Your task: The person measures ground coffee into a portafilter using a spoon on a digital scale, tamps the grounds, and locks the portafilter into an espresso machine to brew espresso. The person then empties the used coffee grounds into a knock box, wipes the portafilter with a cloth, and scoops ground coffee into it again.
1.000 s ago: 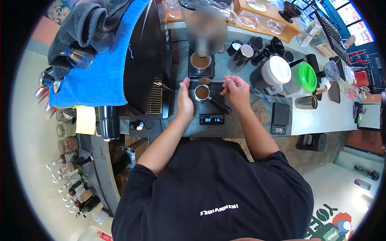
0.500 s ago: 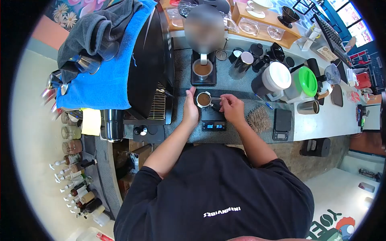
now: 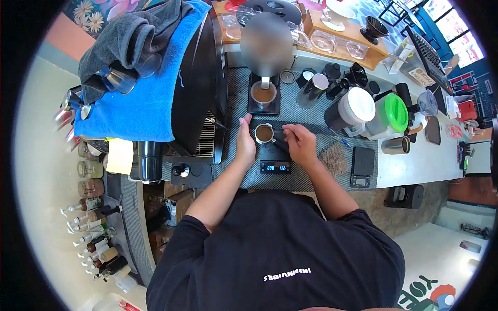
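Note:
A metal portafilter (image 3: 264, 133) with brown coffee grounds in its basket rests over a small black scale (image 3: 275, 167) with a lit blue display. Its dark handle slants down to the right, partly behind my right hand. My left hand (image 3: 245, 145) is held edge-on just left of the basket, fingers stretched out, with nothing in it. To the right of the basket, my right hand (image 3: 300, 145) has its fingertips pinched together above the handle. Whether something small is between them I cannot make out.
Behind the portafilter stands a grinder with a clear cup (image 3: 263, 94) of grounds beneath its spout. The espresso machine (image 3: 199, 88) is on the left. White-lidded (image 3: 359, 105) and green-lidded (image 3: 393, 113) pitchers, a brush (image 3: 333, 159) and a second scale (image 3: 363, 166) are on the right.
My right hand's fingertips have drawn slightly away from the basket, and the thin grey piece between them no longer shows. The scale's reading has dropped. My left hand stays beside the portafilter.

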`<action>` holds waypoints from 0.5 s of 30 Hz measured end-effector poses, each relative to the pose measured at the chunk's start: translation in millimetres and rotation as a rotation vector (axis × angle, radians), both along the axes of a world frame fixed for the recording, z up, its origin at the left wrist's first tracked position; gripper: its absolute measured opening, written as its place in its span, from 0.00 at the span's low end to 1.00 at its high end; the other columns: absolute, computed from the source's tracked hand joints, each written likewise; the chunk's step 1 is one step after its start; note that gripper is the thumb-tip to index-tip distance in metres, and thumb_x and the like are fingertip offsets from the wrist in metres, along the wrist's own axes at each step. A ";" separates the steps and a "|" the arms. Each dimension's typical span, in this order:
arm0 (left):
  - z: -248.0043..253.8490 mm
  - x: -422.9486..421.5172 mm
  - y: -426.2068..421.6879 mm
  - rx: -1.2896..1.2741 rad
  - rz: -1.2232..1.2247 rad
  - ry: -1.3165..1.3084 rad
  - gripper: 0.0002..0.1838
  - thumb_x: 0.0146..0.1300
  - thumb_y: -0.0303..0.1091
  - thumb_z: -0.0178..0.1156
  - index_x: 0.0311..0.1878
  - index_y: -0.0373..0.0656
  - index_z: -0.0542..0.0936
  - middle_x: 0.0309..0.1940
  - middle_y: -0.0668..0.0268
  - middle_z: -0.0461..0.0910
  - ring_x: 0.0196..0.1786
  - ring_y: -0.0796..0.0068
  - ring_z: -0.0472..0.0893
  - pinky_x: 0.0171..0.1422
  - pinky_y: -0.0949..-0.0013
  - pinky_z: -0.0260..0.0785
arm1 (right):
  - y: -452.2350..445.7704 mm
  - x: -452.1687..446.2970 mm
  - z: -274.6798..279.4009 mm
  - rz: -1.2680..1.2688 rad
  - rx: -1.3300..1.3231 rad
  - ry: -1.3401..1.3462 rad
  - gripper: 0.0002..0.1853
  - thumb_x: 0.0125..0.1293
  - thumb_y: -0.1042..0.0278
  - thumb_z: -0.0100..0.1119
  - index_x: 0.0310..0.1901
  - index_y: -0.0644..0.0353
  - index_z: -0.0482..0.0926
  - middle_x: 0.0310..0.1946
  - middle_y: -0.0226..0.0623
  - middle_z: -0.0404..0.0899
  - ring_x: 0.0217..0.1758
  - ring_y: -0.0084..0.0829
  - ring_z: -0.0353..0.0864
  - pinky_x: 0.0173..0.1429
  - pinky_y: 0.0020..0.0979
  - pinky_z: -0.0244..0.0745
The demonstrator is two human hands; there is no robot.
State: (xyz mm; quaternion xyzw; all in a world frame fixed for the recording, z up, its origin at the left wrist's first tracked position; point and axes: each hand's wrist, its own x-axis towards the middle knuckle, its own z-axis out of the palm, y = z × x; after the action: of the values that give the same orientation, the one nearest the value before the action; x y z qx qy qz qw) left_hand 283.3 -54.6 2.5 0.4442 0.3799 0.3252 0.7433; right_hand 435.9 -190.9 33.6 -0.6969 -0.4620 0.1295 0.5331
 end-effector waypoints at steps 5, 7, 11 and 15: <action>14.4 7.2 11.1 0.064 -0.009 0.053 0.45 0.93 0.65 0.32 0.90 0.30 0.61 0.90 0.49 0.63 0.91 0.60 0.62 0.94 0.61 0.52 | 24.2 8.5 20.2 -0.143 0.042 0.250 0.08 0.82 0.75 0.65 0.54 0.68 0.89 0.36 0.37 0.91 0.31 0.23 0.89 0.37 0.28 0.83; 21.4 14.5 14.8 0.030 -0.006 0.046 0.46 0.93 0.64 0.31 0.89 0.29 0.62 0.91 0.48 0.62 0.93 0.59 0.59 0.95 0.60 0.47 | 44.4 17.1 25.0 -0.203 0.056 0.299 0.10 0.83 0.71 0.66 0.53 0.69 0.90 0.37 0.37 0.92 0.31 0.22 0.89 0.38 0.28 0.83; 12.6 28.1 25.7 0.082 -0.018 0.065 0.46 0.93 0.64 0.30 0.88 0.28 0.63 0.90 0.47 0.63 0.93 0.58 0.59 0.96 0.59 0.45 | 85.3 33.1 27.7 -0.189 0.104 -0.126 0.09 0.80 0.72 0.66 0.52 0.69 0.90 0.39 0.47 0.93 0.37 0.42 0.94 0.45 0.39 0.87; 16.7 32.3 29.3 0.090 -0.065 0.090 0.44 0.93 0.64 0.29 0.88 0.33 0.66 0.88 0.47 0.68 0.92 0.54 0.63 0.94 0.59 0.49 | 107.3 38.3 13.7 -0.049 0.067 -0.292 0.09 0.77 0.72 0.67 0.48 0.69 0.91 0.44 0.57 0.93 0.47 0.55 0.95 0.56 0.43 0.89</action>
State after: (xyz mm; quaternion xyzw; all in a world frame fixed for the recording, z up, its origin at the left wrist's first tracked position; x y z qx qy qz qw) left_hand 315.6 -25.2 19.2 0.5037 0.3833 0.2974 0.7149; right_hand 474.2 -83.6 47.2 -0.7011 -0.5215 -0.0016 0.4863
